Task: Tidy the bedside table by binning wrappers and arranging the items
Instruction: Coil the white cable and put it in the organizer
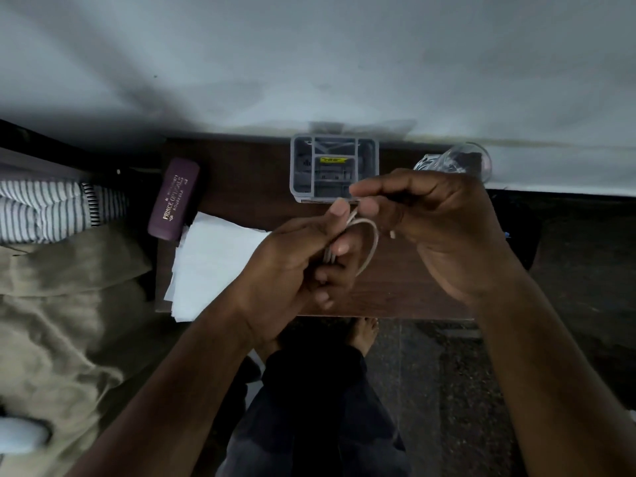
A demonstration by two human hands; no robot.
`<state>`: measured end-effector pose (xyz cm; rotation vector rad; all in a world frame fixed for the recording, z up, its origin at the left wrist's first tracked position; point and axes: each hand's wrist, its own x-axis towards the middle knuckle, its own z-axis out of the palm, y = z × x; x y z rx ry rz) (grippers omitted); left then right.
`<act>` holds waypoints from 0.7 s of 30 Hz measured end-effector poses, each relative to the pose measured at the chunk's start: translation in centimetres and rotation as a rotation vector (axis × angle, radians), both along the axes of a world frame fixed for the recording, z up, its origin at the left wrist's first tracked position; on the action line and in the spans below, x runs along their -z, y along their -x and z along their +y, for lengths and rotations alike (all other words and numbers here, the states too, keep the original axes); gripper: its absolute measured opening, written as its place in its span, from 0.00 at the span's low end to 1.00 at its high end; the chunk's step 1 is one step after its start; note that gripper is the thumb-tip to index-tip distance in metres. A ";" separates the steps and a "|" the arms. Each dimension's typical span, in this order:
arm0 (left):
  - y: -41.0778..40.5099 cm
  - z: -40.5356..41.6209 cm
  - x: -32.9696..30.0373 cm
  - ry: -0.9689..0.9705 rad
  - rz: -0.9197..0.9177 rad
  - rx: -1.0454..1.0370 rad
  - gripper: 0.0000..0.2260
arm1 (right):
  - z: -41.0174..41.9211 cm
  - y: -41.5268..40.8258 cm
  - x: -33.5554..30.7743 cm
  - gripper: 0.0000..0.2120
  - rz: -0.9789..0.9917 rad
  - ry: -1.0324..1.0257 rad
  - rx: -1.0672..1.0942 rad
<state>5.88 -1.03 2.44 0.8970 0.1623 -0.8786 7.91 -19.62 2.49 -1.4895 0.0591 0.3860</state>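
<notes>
Two bare hands meet above a dark brown wooden bedside table (241, 173), seen from overhead. Everything below is placed relative to this table. Over its middle, the left hand (296, 266) is closed around a thin off-white cable (370, 246) gathered into a small loop, thumb pressing the strands against curled fingers. Just beside it, the right hand (433, 222) pinches the same cable between thumb and forefinger near the top of the loop, and a short loose end hangs under its palm. At the table's far edge, against the pale wall, stands a grey plastic organiser box (299, 166) with several compartments, one showing something yellow. At the far right corner sits a clear drinking glass (461, 160), partly hidden by the right hand. On the left side lies a purple hard spectacle case (173, 199) with gold lettering, and just nearer the person, touching it, a white sheet of paper (213, 263) overhanging the left edge.
</notes>
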 end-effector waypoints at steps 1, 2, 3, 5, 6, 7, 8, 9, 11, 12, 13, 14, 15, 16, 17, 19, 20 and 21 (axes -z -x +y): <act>-0.2 0.0 -0.2 0.060 0.024 -0.022 0.20 | 0.3 0.1 0.5 0.13 0.032 -0.021 0.052; -0.4 -0.1 -0.3 0.126 0.039 -0.054 0.19 | 0.8 0.3 0.9 0.11 0.064 -0.019 0.082; -0.6 -0.2 -0.3 0.198 0.045 -0.094 0.17 | 1.3 0.5 1.4 0.08 0.086 0.021 0.087; -0.9 -0.2 -0.2 0.311 0.030 -0.200 0.14 | 2.3 1.1 1.8 0.09 0.126 0.141 0.037; -1.1 -0.2 -0.1 0.329 0.017 -0.257 0.14 | 2.8 1.5 1.9 0.12 0.152 0.185 -0.016; -1.2 -0.1 0.2 0.299 -0.010 -0.307 0.14 | 3.0 1.9 1.8 0.14 0.173 0.224 -0.096; -1.4 0.0 0.5 0.196 -0.066 -0.346 0.14 | 3.2 2.2 1.7 0.15 0.182 0.267 -0.191; -1.6 0.1 0.9 0.031 -0.142 -0.372 0.14 | 3.3 2.5 1.6 0.16 0.178 0.318 -0.279; -1.6 0.2 1.6 -0.330 -0.300 -0.367 0.13 | 3.2 2.7 1.2 0.15 0.161 0.397 -0.365; -1.5 0.3 1.8 -0.445 -0.347 -0.332 0.13 | 3.1 2.6 0.9 0.12 0.139 0.446 -0.373; -1.3 0.5 2.1 -0.522 -0.386 -0.289 0.13 | 2.9 2.4 0.6 0.08 0.100 0.498 -0.367; -1.1 0.7 2.3 -0.598 -0.438 -0.235 0.12 | 2.7 2.0 0.0 0.04 0.057 0.544 -0.362; -1.0 0.9 2.5 -0.688 -0.497 -0.173 0.11 | 2.5 1.6 -0.5 0.03 0.016 0.575 -0.360; -0.8 1.1 2.5 -0.788 -0.553 -0.105 0.09 | 2.3 1.2 -1.0 0.03 -0.012 0.578 -0.354; -0.7 1.2 2.4 -0.863 -0.592 -0.041 0.09 | 2.0 0.7 -1.5 0.04 -0.030 0.549 -0.343; -0.3 1.2 2.2 -0.881 -0.523 -0.006 0.10 | 1.7 0.0 -2.2 0.06 -0.055 0.442 -0.328; -0.2 1.1 2.0 -0.813 -0.441 -0.038 0.10 | 1.6 -0.3 -2.4 0.07 -0.074 0.399 -0.325; -0.2 1.0 1.9 -0.740 -0.360 -0.076 0.12 | 1.5 -0.6 -2.5 0.08 -0.103 0.366 -0.320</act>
